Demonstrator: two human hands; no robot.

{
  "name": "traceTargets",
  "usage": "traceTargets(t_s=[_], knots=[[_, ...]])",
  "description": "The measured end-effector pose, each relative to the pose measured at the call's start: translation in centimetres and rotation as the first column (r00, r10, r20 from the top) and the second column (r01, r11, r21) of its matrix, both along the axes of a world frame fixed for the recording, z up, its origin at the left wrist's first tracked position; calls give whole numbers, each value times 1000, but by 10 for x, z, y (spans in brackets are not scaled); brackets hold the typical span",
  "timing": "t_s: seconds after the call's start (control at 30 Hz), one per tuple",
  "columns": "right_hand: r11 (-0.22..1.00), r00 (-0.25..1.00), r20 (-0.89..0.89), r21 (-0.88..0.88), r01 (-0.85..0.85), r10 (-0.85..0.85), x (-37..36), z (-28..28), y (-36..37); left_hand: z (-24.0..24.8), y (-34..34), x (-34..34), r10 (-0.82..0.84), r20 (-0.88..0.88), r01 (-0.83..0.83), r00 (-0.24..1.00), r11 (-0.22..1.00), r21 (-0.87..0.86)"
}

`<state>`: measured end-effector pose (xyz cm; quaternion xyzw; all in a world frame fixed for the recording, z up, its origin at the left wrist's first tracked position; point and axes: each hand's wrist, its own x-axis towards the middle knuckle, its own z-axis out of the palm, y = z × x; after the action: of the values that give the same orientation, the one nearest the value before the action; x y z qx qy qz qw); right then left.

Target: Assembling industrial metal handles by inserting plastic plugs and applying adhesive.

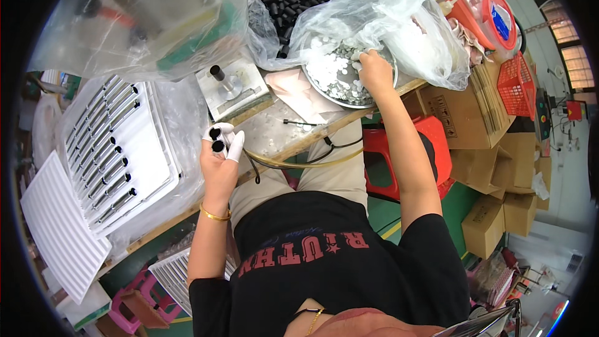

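Note:
My left hand (218, 165), with white covers on its fingertips, is closed around two small tubes (218, 146) with round black ends. They are held side by side above the table's front edge. My right hand (375, 73) reaches into a round metal bowl (349, 105) of small flat discs (331, 70), some white and some silvery. Its fingers are bent together at the pile, and what they pinch is hidden. Between the hands stands a metal fixture (232, 89) on a block, with a black tube end (216, 72) upright on it.
At left, a white tray (153, 143) holds rows of shiny tubes with black ends; a ribbed white tray (59, 231) overlaps it. Black tube pieces (290, 0) fill a plastic bag behind. A red stool (437, 143) and cardboard boxes (465, 109) stand at right.

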<state>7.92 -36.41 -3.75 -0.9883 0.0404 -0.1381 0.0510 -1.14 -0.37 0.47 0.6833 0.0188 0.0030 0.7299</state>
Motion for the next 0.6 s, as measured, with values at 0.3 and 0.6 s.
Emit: traceTargets(t_s=[0.3, 0.6], knots=[[809, 964, -265, 564, 165, -13, -6, 18, 12, -4, 8, 12, 91, 206, -162, 974, 919, 360], [865, 961, -271, 468, 183, -56, -5, 6, 16, -5, 3, 59, -151, 481, -344, 864, 523, 780]])
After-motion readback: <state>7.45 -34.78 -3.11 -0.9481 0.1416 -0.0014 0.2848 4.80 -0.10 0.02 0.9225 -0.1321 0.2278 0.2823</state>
